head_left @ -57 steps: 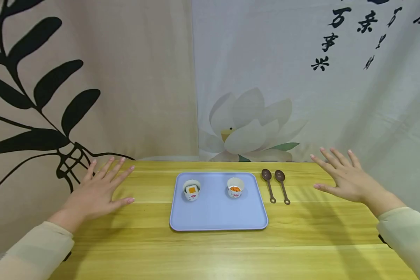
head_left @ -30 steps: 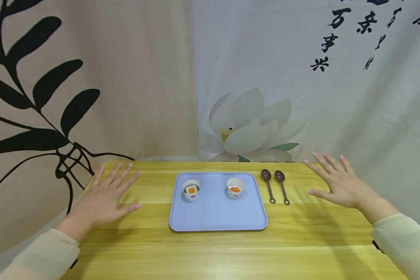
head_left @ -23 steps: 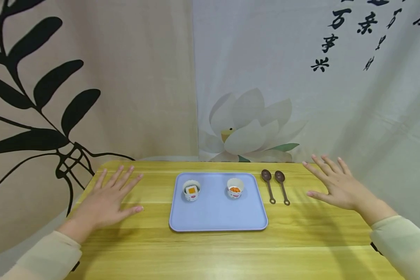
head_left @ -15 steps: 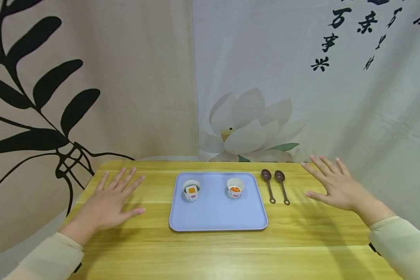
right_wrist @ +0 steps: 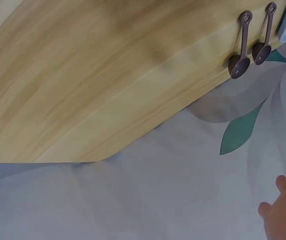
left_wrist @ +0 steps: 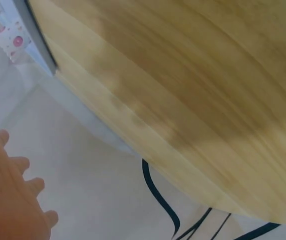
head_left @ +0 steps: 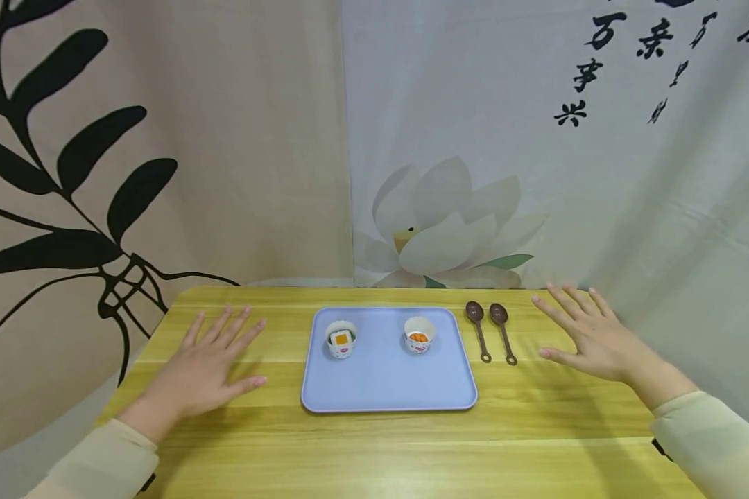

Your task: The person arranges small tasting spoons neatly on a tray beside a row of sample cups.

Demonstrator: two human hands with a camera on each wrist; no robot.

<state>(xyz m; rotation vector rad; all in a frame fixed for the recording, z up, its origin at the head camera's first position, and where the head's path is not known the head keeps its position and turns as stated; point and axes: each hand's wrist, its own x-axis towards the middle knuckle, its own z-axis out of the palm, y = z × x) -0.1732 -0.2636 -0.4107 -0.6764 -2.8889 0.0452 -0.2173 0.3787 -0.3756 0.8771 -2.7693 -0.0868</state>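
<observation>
My left hand (head_left: 206,367) is held with fingers spread above the table, to the left of a light blue tray (head_left: 387,388), and holds nothing. To the right, my right hand (head_left: 599,339) is spread the same way, nearest to two brown spoons (head_left: 479,331) lying side by side. On the tray stand two small patterned cups. The left cup (head_left: 342,350) has a white square piece with an orange centre (head_left: 341,339) in it; the right cup (head_left: 419,326) contains small orange pieces (head_left: 419,337). Both spoons (right_wrist: 240,65) also show in the right wrist view.
The wooden table (head_left: 387,457) carries the tray near its back edge. Behind it hangs a light curtain (head_left: 256,173) printed with dark leaves, a pale flower and black characters. The left wrist view shows the table's edge and a corner of the tray (left_wrist: 35,37).
Both hands have moved inward and a little nearer to the tray, the left one rightward, the right one leftward. Tray, cups and spoons have stayed where they were.
</observation>
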